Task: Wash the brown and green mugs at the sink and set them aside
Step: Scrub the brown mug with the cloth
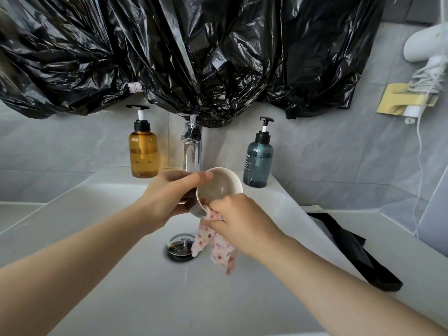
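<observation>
Over the white ceramic sink basin (pixel 109 214), the left hand (pixel 167 197) wraps the round cream-lined ceramic mug (pixel 219 185) (outer colour mostly hidden). The mug's mouth tips toward the right hand (pixel 240 219), which pinches a floral pink cloth (pixel 213 241) against the lower rim.

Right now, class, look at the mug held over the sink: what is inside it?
The mug shows a pale, empty-looking inside. At its lower rim the right hand holds a flowered cloth; whether cloth reaches inside there is hidden by the fingers.
</observation>
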A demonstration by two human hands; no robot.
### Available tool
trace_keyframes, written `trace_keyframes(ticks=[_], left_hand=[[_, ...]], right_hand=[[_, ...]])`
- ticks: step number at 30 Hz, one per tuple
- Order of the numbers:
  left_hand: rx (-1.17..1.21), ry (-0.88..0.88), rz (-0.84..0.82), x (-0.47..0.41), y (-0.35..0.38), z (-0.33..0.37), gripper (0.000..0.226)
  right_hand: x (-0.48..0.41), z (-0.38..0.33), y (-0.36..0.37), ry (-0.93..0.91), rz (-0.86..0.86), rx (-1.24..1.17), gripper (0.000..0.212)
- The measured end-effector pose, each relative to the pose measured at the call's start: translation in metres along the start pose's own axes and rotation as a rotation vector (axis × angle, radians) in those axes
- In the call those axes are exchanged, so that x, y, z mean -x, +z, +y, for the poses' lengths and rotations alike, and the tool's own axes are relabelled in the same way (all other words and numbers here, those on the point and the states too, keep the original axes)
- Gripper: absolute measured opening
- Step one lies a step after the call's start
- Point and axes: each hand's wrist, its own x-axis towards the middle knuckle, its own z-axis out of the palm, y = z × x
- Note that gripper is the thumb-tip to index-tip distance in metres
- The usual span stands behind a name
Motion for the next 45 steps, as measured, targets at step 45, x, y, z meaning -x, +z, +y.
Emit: trace_keyframes(ticks=[45], left_hand=[[-0.071, -0.003, 0.001, 0.005, 0.003, -0.001, 0.048]], right_hand=[[0.004, -0.014, 0.001, 0.062, -0.005, -0.333, 0.047]])
